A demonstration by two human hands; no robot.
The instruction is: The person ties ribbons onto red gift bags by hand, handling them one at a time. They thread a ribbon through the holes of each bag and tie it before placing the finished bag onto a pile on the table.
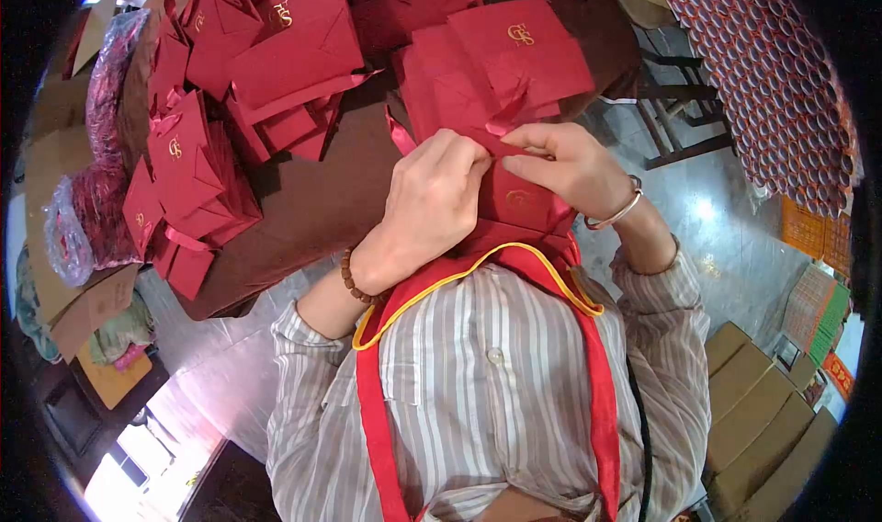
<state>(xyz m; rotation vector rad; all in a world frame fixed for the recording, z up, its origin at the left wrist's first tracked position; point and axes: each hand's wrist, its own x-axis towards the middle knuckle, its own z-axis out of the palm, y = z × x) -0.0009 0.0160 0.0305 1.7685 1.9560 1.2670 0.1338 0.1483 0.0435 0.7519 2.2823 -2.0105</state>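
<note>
One left hand point(432, 191) curled, right hand point(579, 168) pinching, both holding a red bag point(528, 211), gold monograms point(521, 34) too ornate to read surely, brown cloth point(340, 187), shiny grey floor point(726, 255)

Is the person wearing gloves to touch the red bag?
No, the left hand and right hand at the red bag are both bare.

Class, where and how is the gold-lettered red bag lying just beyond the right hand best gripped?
Probably pinch the red bag by its right edge, from the right: it lies flat, that edge faces brown cloth, its left side overlaps other bags.
</note>
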